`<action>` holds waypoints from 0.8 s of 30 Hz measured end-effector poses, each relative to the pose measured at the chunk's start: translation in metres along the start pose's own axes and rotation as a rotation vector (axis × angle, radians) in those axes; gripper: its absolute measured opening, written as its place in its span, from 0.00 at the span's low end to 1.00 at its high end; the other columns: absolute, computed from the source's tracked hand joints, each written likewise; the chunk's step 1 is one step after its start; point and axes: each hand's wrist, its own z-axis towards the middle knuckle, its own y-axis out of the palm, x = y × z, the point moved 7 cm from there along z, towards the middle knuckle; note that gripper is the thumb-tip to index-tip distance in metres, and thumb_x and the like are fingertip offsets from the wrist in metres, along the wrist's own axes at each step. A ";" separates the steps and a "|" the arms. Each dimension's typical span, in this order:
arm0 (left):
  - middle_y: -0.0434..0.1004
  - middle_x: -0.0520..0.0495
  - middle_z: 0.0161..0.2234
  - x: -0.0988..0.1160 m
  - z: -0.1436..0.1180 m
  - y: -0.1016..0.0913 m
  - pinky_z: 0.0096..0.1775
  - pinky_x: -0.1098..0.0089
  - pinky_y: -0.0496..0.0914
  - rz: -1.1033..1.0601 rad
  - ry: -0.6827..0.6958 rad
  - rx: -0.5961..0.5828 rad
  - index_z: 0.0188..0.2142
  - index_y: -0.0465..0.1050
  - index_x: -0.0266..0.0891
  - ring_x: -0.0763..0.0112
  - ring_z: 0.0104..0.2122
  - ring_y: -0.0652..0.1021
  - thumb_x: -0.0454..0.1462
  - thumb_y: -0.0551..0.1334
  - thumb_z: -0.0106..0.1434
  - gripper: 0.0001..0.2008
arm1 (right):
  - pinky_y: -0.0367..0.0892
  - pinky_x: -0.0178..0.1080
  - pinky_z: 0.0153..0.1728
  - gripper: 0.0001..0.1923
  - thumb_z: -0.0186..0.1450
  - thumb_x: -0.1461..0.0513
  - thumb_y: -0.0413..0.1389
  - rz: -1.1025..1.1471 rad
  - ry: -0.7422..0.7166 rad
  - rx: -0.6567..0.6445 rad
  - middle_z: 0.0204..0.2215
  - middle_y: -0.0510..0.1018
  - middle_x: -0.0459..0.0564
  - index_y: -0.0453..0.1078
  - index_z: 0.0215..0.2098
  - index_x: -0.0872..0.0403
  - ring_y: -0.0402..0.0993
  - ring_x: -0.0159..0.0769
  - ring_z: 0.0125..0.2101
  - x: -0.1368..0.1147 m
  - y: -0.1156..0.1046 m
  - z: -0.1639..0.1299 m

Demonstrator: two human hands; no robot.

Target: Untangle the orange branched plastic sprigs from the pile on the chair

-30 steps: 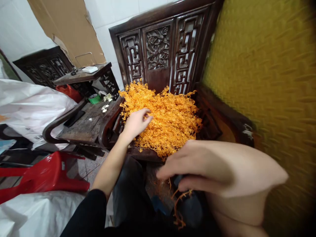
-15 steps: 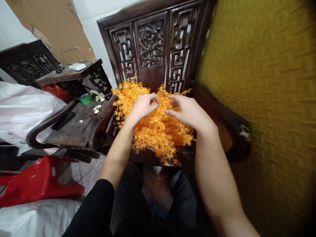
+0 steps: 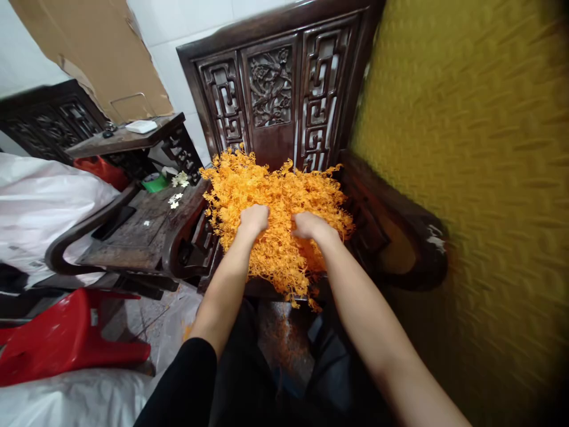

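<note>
A heap of orange plastic sprigs (image 3: 280,196) fills the seat of a dark carved wooden chair (image 3: 275,89). My left hand (image 3: 253,218) is pushed into the middle of the heap with its fingers curled into the sprigs. My right hand (image 3: 309,225) sits just beside it, also buried knuckle-up in the sprigs. Both fists appear closed around bunches of the orange material, though the fingertips are hidden inside the heap. Some loose sprigs hang over the seat's front edge above my dark trousers (image 3: 284,367).
A second dark wooden seat (image 3: 137,228) with small white flowers stands to the left. A red plastic stool (image 3: 66,338) lies on its side on the floor. White sacks (image 3: 40,201) lie at far left. A yellow textured surface (image 3: 480,178) is close on the right. Cardboard (image 3: 98,53) leans on the wall.
My right hand rose from my lap to the heap, then both hands dropped from the top of the heap and dug into its middle, closing on sprigs.
</note>
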 end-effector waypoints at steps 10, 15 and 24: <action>0.77 0.39 0.57 0.002 -0.007 0.008 0.54 0.52 0.77 0.041 0.012 0.027 0.57 0.75 0.38 0.58 0.53 0.80 0.44 0.65 0.72 0.18 | 0.58 0.47 0.70 0.26 0.71 0.69 0.49 0.194 -0.138 0.507 0.67 0.66 0.56 0.74 0.64 0.49 0.61 0.47 0.68 -0.024 -0.053 -0.012; 0.76 0.39 0.58 0.009 -0.004 0.018 0.53 0.53 0.78 0.072 0.021 -0.014 0.59 0.73 0.38 0.58 0.53 0.80 0.44 0.65 0.73 0.19 | 0.68 0.55 0.63 0.19 0.76 0.54 0.55 0.265 -0.056 0.381 0.59 0.75 0.59 0.74 0.59 0.56 0.72 0.47 0.59 -0.028 -0.013 0.025; 0.76 0.39 0.58 0.003 0.001 0.023 0.53 0.53 0.78 0.053 0.028 -0.037 0.59 0.73 0.38 0.58 0.53 0.80 0.44 0.65 0.73 0.19 | 0.70 0.40 0.49 0.19 0.71 0.50 0.59 0.539 -0.008 0.594 0.38 0.82 0.52 0.76 0.48 0.57 0.77 0.39 0.41 -0.002 -0.040 0.029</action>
